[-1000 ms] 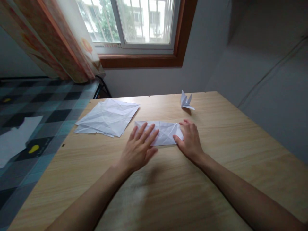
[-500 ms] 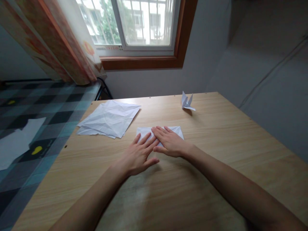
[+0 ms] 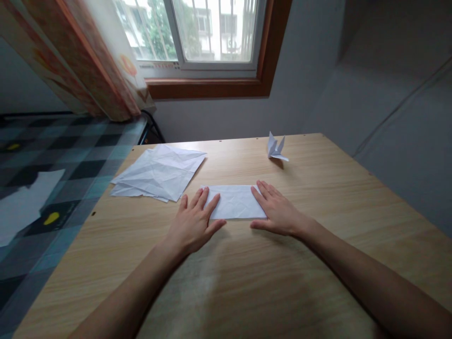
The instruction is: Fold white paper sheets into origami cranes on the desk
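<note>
Fingers (image 3: 213,204) fan apart on the left hand (image 3: 189,225) and right hand (image 3: 282,215), both laid over opposite ends of the folded paper (image 3: 233,203), flat on the tabletop (image 3: 233,278)! Beyond, creased sheets (image 3: 158,169) lie left, a paper figure (image 3: 274,153) stands right.

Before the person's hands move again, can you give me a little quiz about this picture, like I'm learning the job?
1. Pick one. What stands near the far edge of the table?
A. a cup
B. a folded paper figure
C. a book

2. True or false? The left hand and the right hand are apart, at opposite ends of the folded white strip.

3. Fill the gap. The pile of creased sheets lies toward the person's ____ side.

Key: 1. B; 2. True; 3. left
</note>
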Motion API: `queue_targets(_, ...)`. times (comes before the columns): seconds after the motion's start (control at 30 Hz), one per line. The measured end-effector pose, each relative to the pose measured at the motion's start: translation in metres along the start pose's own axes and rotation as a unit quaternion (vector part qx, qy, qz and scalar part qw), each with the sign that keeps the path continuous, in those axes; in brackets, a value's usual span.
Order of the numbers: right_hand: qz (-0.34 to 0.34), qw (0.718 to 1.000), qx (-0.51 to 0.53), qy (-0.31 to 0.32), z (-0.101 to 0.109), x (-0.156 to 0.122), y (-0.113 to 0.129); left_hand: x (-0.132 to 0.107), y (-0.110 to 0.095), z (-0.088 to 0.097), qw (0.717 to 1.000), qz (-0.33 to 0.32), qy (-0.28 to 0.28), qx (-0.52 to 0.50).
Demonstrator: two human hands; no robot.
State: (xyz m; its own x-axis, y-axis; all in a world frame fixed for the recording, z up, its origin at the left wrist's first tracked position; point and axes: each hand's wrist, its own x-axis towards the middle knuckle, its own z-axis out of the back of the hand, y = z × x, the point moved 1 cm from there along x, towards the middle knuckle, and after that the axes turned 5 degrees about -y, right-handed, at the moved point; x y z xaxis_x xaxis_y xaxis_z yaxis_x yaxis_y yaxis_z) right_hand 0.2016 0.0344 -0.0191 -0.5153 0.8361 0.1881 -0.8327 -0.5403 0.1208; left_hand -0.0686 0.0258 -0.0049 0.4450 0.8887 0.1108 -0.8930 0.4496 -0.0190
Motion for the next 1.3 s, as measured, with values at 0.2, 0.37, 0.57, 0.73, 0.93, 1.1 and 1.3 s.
queue_targets(0.2, 0.048, 0.996, 0.011, -0.08, 0.009, -0.01, 0.007, 0.003, 0.004, 0.004, 0.997, 0.012, -0.078, 0.008)
queue_targets(0.37, 0.168, 0.974, 0.02, -0.15, 0.011, -0.007, 0.023, 0.001, -0.003, 0.012, 0.974, -0.138, -0.178, -0.034)
queue_targets(0.57, 0.183, 0.964, 0.057, -0.184, 0.004, -0.002, 0.043, -0.001, -0.023, 0.011, 0.948, -0.261, -0.171, -0.056)
queue_targets(0.73, 0.194, 0.949, 0.14, -0.205, 0.0, 0.0, 0.039, -0.003, -0.021, 0.008, 0.945, -0.247, -0.191, -0.099)
queue_targets(0.93, 0.072, 0.949, 0.219, -0.213, 0.004, 0.0, 0.029, -0.002, -0.017, 0.007, 0.949, -0.19, -0.188, -0.169)
queue_targets(1.1, -0.007, 0.94, 0.251, -0.23, 0.002, 0.002, 0.03, -0.003, -0.018, 0.005, 0.951, -0.146, -0.196, -0.19)
queue_targets(1.3, 0.048, 0.971, 0.141, -0.187, -0.001, 0.006, 0.031, 0.0, -0.02, 0.008, 0.975, -0.146, -0.142, -0.084)
